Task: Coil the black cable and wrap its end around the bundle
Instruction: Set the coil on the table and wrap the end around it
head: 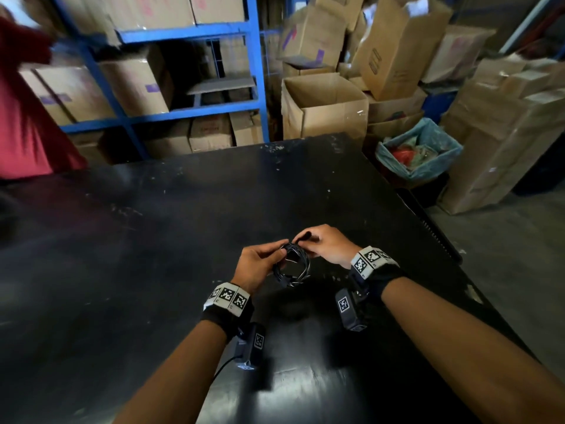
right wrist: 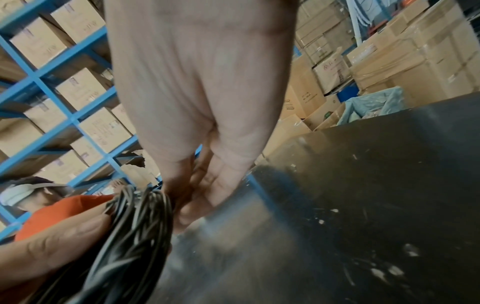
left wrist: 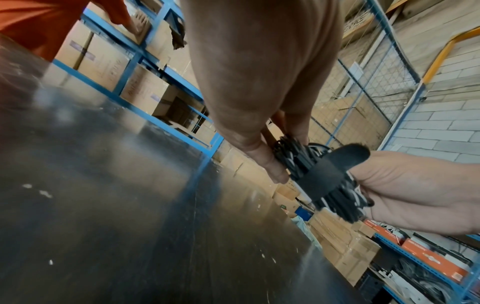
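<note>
A black cable (head: 298, 272) is wound into a small coil and held just above the black table (head: 153, 240). My left hand (head: 282, 250) pinches the coil's left side between thumb and fingers. My right hand (head: 301, 240) grips the coil's upper right. In the left wrist view a black strap (left wrist: 322, 176) runs round the bundle of cable turns (left wrist: 291, 156), and its free end sticks up past the right thumb (left wrist: 384, 170). In the right wrist view the coil (right wrist: 135, 236) lies against the left hand's fingers (right wrist: 52, 246), and the strap is hidden.
A person in a red shirt (head: 24, 117) stands at the table's far left. Blue racks (head: 253, 71) with cardboard boxes line the back. An open box (head: 324, 108) and a bin with a blue bag (head: 422, 154) stand beyond the table's far right corner.
</note>
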